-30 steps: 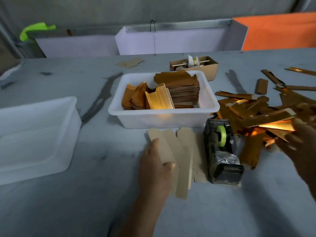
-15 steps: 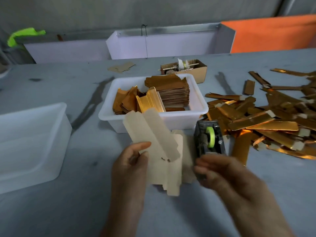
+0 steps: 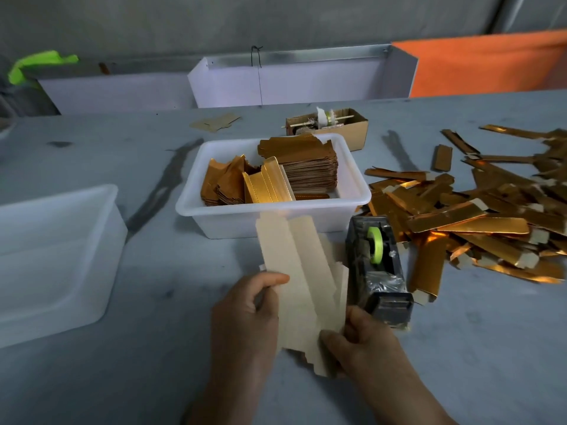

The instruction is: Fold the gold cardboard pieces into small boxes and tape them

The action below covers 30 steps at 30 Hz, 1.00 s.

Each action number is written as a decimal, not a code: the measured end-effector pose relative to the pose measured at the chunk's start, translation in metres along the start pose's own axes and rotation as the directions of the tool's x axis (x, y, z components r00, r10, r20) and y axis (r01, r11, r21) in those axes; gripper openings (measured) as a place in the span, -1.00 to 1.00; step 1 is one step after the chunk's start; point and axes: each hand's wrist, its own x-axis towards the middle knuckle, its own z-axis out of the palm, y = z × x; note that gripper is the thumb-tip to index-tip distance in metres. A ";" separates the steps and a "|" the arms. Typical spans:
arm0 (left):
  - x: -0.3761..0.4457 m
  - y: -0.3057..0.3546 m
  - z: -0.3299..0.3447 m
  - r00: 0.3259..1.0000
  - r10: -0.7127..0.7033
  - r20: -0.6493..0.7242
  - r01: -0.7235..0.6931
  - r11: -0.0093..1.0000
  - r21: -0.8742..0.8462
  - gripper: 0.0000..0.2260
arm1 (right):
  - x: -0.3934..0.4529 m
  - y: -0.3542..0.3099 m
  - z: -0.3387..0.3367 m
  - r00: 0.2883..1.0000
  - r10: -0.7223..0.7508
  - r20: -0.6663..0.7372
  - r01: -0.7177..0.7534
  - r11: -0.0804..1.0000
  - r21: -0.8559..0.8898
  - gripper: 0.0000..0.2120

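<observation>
Table (image 3: 460, 348): grey, stained.
Wall (image 3: 276, 19): grey.
Left hand (image 3: 245, 314): pinching card (image 3: 294, 271).
Right hand (image 3: 365, 342): gripping card's near end.
Dispenser (image 3: 377, 265): beside card.

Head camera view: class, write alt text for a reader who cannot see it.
Two hands, left hand and right hand, hold a flat cardboard piece, pale side up, over a grey table. A tape dispenser stands beside it; behind, a white tub holds stacked gold blanks, and folded gold boxes lie piled at right.

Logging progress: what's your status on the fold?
Both hands grip cardboard blank, left hand, right hand. Unfolded, untaped. Tape dispenser beside it; nothing blocking.
</observation>
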 end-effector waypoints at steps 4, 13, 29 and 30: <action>0.007 -0.002 0.002 0.931 -0.327 0.161 0.362 0.777 -0.516 -0.71 | 0.000 0.004 0.002 1.000 0.008 0.012 -0.010 0.983 0.185 -0.80; 0.017 -0.005 -0.016 0.971 -0.230 0.068 0.237 0.884 -0.402 -0.69 | -0.006 0.004 -0.006 0.998 0.064 0.029 -0.069 0.977 0.201 -0.73; -0.020 0.032 -0.004 0.991 0.089 0.104 -0.061 0.967 -0.247 -0.91 | -0.033 -0.031 -0.028 0.975 -0.167 -0.147 0.204 0.934 0.294 -0.91; -0.021 0.033 -0.004 0.991 0.090 0.098 -0.063 0.964 -0.257 -0.91 | -0.031 -0.030 -0.028 0.977 -0.153 -0.150 0.193 0.931 0.308 -0.92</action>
